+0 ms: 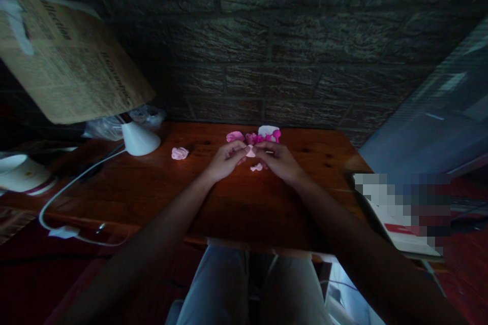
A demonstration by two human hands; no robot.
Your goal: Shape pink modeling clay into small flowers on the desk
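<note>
Between my left hand (227, 158) and my right hand (280, 161) is a small pale pink piece of modelling clay (250, 151). Both hands are closed, pinching it from either side with thumb and fingers. A smaller light pink scrap (256, 167) lies on the wood just below it, beside my right fingers. Behind the hands sit a pink clay lump (235, 136), several darker magenta bits (260, 138) and a white piece (269, 130). Off to the left rests a crumpled pale pink lump (179, 153).
A wooden table (244, 203) stands against a dark stone-pattern wall (267, 45). At left are a lamp with a newsprint shade (84, 61), its white base (139, 139) and cord (64, 193), and a white cup (23, 173). A partly blurred-out book-like item (404, 236) lies at right.
</note>
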